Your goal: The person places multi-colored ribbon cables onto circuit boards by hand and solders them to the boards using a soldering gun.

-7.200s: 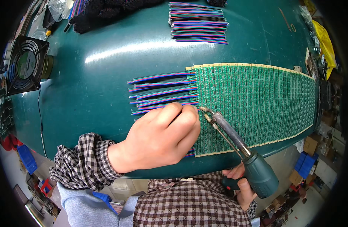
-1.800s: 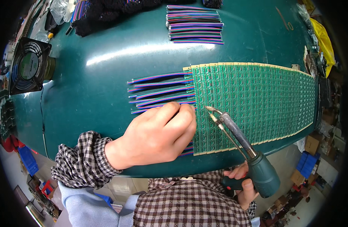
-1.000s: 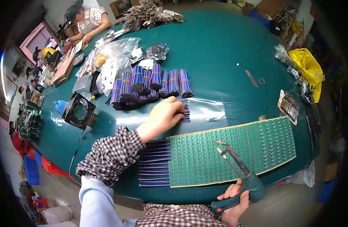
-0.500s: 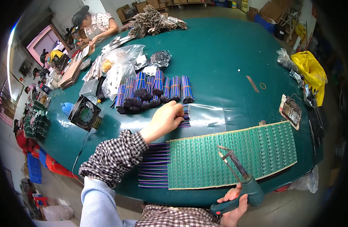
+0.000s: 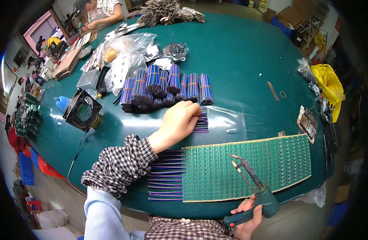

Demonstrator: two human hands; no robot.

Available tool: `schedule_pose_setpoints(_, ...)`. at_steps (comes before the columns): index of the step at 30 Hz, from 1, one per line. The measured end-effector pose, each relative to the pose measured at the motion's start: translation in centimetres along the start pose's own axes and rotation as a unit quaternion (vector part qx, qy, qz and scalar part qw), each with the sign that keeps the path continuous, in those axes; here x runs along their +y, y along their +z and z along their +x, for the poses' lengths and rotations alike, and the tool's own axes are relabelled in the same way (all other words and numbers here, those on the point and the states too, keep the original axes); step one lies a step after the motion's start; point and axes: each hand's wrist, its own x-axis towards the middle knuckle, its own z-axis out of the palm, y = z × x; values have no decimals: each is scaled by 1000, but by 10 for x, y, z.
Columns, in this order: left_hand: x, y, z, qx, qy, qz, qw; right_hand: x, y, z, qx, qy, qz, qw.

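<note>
My left hand (image 5: 177,123) reaches across the table, fingers pinched together at a small flat pile of loose coloured wires (image 5: 202,126). The hand covers that pile's left part. At the lower right, my right hand (image 5: 251,225) grips a dark green soldering gun (image 5: 268,203) by its handle, its tip over a large panel of small green circuit boards (image 5: 220,176). A row of blue, red and black wires (image 5: 164,183) sticks out from the panel's left edge. Just beyond my left hand stand several banded wire bundles (image 5: 153,83).
A small black fan (image 5: 83,111) with a cord stands at left. Behind the bundles lie clear plastic bags (image 5: 128,60). Toward the right are a yellow bag (image 5: 327,86), a solder-stained pad (image 5: 308,123) and a rubber band (image 5: 283,95). A co-worker (image 5: 102,14) sits at the far left.
My view has shifted slightly, so the far things sit higher. My left hand has shifted slightly over the loose wires, still pinched. The soldering gun stays over the panel in my right hand.
</note>
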Motion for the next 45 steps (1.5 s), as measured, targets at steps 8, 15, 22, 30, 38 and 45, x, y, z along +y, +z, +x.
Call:
schedule_pose_setpoints(8,-9,-17,-16,17,-43,-91,995,-2,19,-5,4,17,-54,998)
schedule_pose_setpoints(15,50,-90,-75,-188,-242,-341,889,-12,33,-9,22,52,-81,995)
schedule_pose_setpoints(22,39,-64,-121,-212,-260,-350,875,-6,36,-15,-37,77,-101,991)
schedule_pose_setpoints(30,39,-49,-137,-163,-156,-287,931,0,31,-27,-56,58,-117,990)
schedule_pose_setpoints(38,48,-47,-140,-121,-133,-285,942,-2,31,-28,-32,72,-98,992)
schedule_pose_setpoints(45,47,-39,-144,-113,4,-109,988,-3,32,-29,-21,82,-91,992)
